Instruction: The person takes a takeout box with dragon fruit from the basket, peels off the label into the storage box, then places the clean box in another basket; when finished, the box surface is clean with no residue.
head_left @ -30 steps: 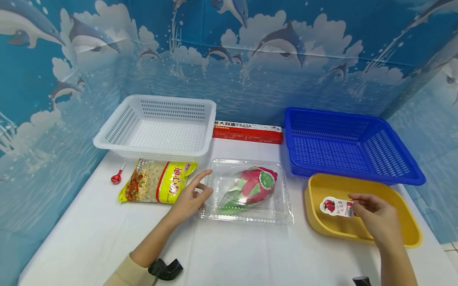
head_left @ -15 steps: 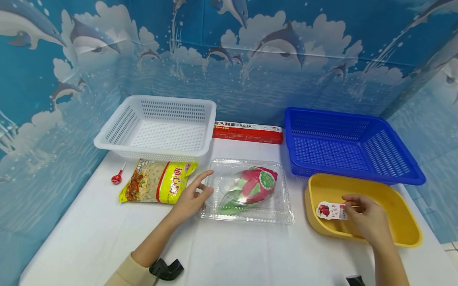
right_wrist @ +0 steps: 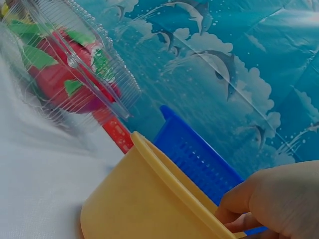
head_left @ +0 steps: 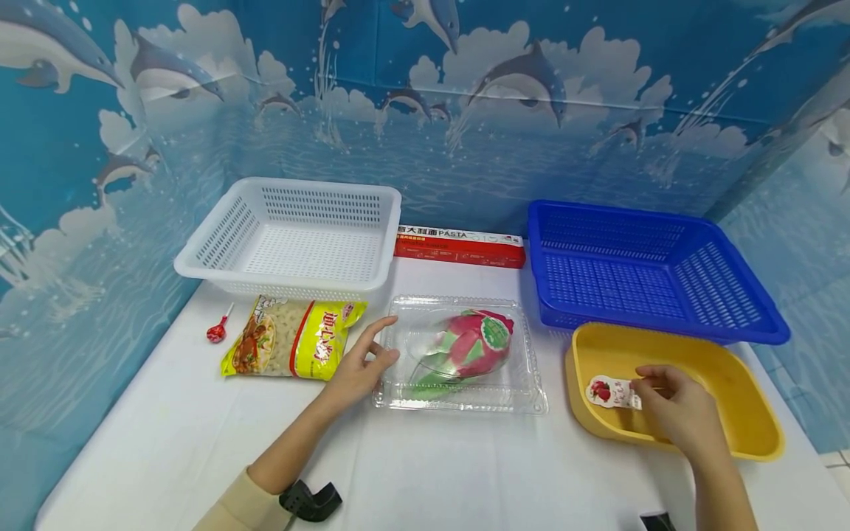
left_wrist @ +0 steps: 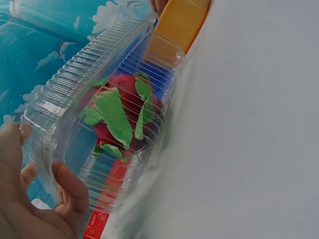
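Observation:
A clear plastic clamshell box [head_left: 412, 346] lies mid-table, holding a pink and green dragon fruit [head_left: 474, 343] with a round green sticker. My left hand [head_left: 355, 372] grips the box's left edge, thumb and fingers at the rim; the left wrist view shows the fingertips around the clear plastic [left_wrist: 50, 114]. Over the yellow basin [head_left: 744, 398], my right hand [head_left: 684, 409] pinches a small white label [head_left: 607, 391] printed with a dragon fruit, its right end hidden by the fingers. In the right wrist view the fingers reach behind the basin's rim [right_wrist: 169, 179].
A white basket [head_left: 299, 251] stands at the back left, a blue basket [head_left: 637, 280] at the back right, a red pasta box [head_left: 461, 251] between them. A yellow bag of macaroni [head_left: 299, 338] and a red lollipop [head_left: 216, 332] lie left of the clamshell.
My right hand has moved a little left with the label, and the fingers now cover more of it. The clamshell and left hand have shifted very slightly right.

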`<state>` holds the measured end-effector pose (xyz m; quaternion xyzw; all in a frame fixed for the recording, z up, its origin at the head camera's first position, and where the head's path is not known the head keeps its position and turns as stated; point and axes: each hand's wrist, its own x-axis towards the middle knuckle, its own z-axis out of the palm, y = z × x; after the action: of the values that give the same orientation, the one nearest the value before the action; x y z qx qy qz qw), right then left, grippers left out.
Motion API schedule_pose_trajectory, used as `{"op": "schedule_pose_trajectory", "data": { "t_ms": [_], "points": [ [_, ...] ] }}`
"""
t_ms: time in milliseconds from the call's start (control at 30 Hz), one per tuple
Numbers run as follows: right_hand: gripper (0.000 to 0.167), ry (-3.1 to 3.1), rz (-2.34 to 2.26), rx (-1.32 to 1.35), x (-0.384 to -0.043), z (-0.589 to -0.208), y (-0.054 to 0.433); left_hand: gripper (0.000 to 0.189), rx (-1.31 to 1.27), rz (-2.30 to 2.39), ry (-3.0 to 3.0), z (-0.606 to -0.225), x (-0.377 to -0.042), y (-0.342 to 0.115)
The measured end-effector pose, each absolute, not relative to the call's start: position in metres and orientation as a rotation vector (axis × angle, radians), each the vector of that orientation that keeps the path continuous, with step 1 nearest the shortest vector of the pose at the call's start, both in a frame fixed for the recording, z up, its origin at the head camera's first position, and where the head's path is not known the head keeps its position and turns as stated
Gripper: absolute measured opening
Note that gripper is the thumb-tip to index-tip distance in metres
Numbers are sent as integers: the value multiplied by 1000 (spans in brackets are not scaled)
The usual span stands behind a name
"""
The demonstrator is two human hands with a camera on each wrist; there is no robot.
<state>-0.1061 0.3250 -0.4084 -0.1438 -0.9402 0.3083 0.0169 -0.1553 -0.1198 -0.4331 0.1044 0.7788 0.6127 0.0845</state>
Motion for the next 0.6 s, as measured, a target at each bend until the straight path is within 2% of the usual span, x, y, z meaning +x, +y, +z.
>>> {"op": "schedule_pose_trajectory", "data": {
  "t_ms": [600],
  "points": [
    [45,-2954,944,-501,-109,-403,321,59,447,2016,2237,-442,-155,-115]
  ]
}}
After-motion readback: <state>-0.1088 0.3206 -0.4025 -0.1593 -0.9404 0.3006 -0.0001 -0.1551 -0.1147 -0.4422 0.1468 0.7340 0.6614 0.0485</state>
